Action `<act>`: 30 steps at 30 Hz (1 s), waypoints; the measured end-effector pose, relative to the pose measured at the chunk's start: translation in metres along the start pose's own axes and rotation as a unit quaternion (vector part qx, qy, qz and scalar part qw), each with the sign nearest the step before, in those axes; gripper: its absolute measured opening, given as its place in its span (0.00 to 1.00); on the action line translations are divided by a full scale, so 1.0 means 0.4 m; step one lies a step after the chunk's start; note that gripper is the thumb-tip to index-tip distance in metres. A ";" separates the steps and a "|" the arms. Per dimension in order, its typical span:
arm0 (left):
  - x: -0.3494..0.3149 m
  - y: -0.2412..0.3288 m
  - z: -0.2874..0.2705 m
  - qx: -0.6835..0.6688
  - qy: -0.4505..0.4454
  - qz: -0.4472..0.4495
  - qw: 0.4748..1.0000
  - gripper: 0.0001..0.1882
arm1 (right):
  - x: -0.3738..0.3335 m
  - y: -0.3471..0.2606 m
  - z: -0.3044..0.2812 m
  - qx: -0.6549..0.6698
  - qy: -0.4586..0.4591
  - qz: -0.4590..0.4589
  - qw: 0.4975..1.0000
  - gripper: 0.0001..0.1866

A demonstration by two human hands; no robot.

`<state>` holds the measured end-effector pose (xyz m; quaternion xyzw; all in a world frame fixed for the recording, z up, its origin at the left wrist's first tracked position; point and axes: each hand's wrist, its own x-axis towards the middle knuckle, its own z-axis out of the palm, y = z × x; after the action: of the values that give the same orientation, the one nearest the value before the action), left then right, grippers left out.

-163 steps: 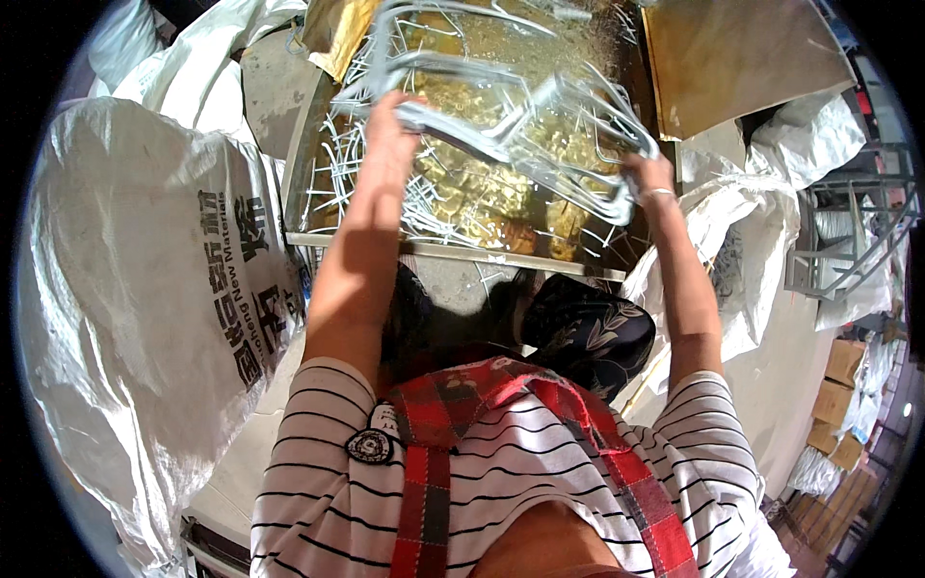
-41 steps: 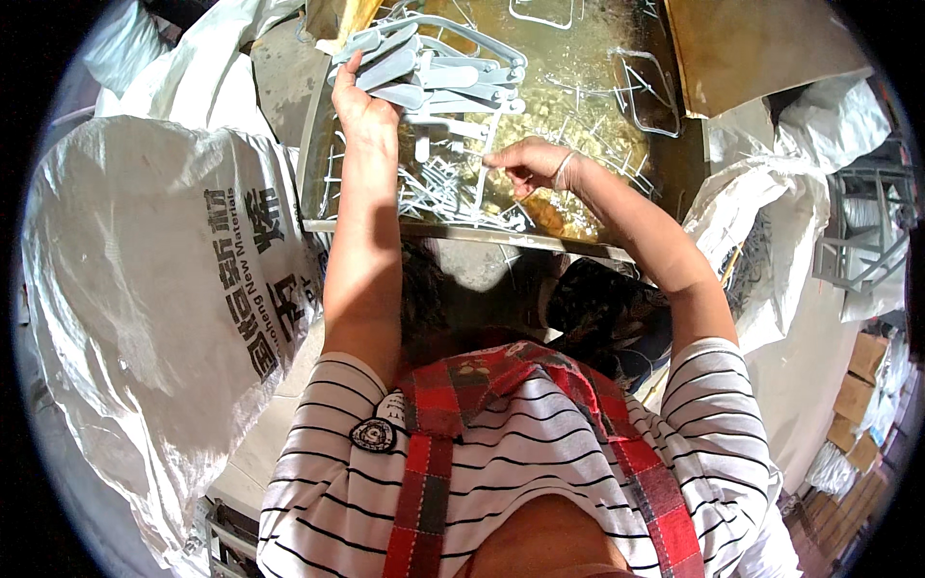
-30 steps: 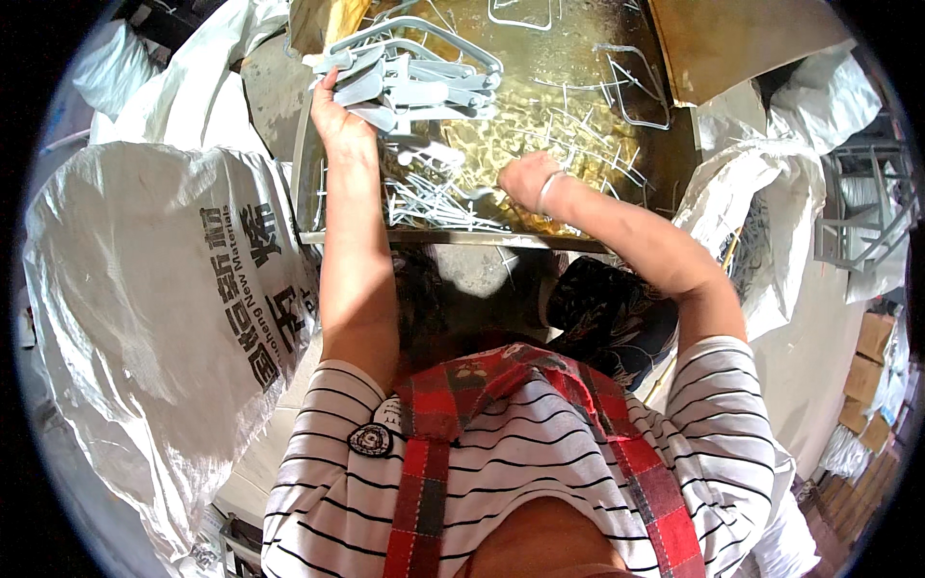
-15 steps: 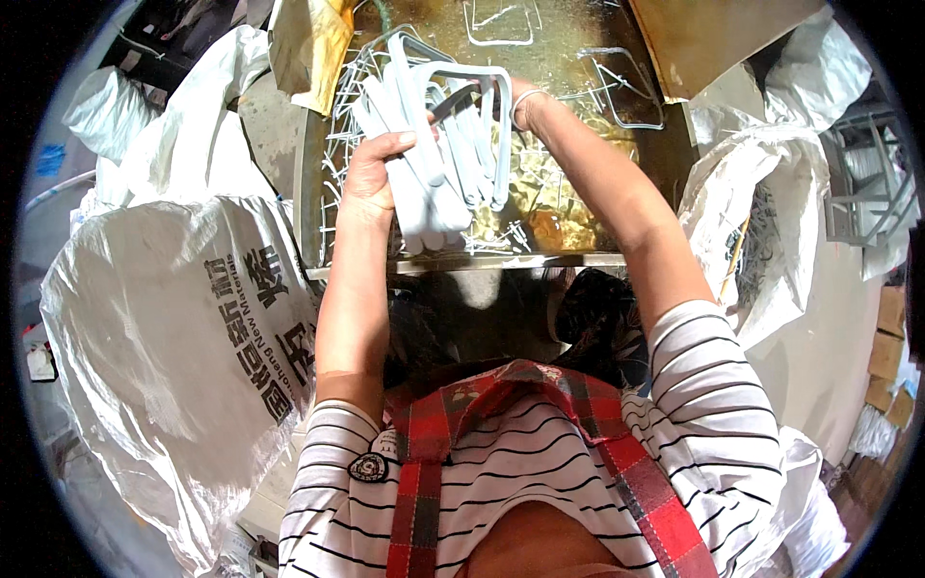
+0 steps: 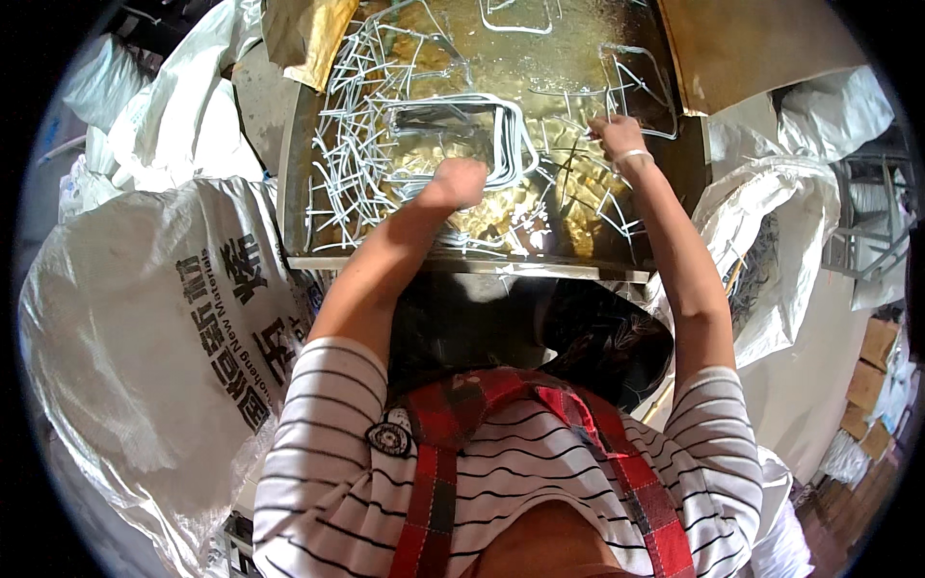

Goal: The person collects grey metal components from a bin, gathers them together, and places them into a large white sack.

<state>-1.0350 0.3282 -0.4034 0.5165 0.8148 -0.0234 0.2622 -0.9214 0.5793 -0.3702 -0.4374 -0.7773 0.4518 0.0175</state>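
Note:
My left hand is closed around the near side of a stack of pale, rounded rectangular plastic frames, nested together and lying low over the work tray. Its fingertips are hidden beneath the hand. Farther right, my right hand is closed, its fingers drawn together and slightly blurred. Whatever it pinches is too small or hidden to name. Beside it lies a single loose pale frame with thin crossing sticks. No knife blade can be made out in the right hand now.
Thin pale plastic offcuts crowd the left of the wet metal tray. Another frame lies at the far side. Cardboard sheets border the tray. A large white woven sack stands left, an open one right.
The stack of frames has gone from raised and tilted in my left hand to lying low in the tray. My right hand has left the stack and moved right; the dark blade no longer shows.

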 end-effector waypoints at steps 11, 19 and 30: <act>0.064 -0.051 0.069 -0.070 -0.137 -0.065 0.986 0.14 | -0.151 -0.041 0.006 0.027 -0.089 -0.041 0.995 0.12; 0.023 -0.114 -0.030 -0.325 -0.025 -0.018 0.945 0.21 | -0.064 -0.072 0.013 0.061 -0.059 0.022 0.996 0.14; -0.163 -0.145 -0.205 -0.328 -0.024 -0.011 0.944 0.21 | 0.164 -0.101 0.314 0.124 0.015 0.099 0.987 0.34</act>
<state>-1.0962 0.2725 -0.3167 0.3921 0.7766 0.2297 0.4364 -1.0418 0.5303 -0.4393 -0.5135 -0.6677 0.5376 0.0387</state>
